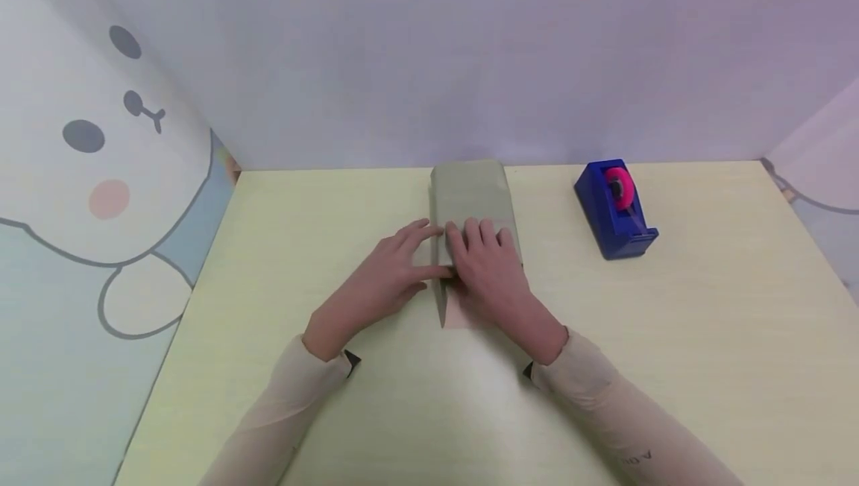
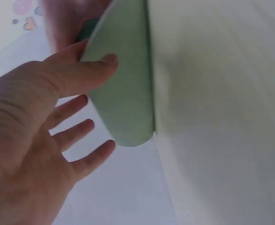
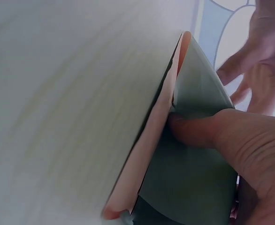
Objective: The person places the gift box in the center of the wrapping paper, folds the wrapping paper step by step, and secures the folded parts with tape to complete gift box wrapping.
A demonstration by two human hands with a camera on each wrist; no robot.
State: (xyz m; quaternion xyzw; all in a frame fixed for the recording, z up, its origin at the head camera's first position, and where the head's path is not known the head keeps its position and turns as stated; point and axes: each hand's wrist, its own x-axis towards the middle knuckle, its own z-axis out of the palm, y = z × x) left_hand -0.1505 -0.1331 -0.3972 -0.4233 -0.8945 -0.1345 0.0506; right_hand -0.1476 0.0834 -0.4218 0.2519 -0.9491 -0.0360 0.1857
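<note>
A box-shaped parcel in grey-green paper (image 1: 471, 186) lies lengthwise at the table's far side in the head view. From its near end a flap with a pale pink inner face (image 1: 461, 314) sticks out toward me. My right hand (image 1: 493, 270) grips that end, fingers over the top and thumb (image 3: 196, 130) pressed into the folded end paper. A pink paper edge (image 3: 144, 157) runs along the bottom there. My left hand (image 1: 389, 271) touches the parcel's left side with thumb and forefinger extended; its other fingers (image 2: 100, 155) spread beside the green side.
To the right of the parcel stands a blue tape dispenser (image 1: 611, 214) with a bright pink core. A pale wall (image 1: 470, 61) rises behind the light wooden table (image 1: 725, 307). Cartoon-printed cloth (image 1: 154, 165) hangs at the left.
</note>
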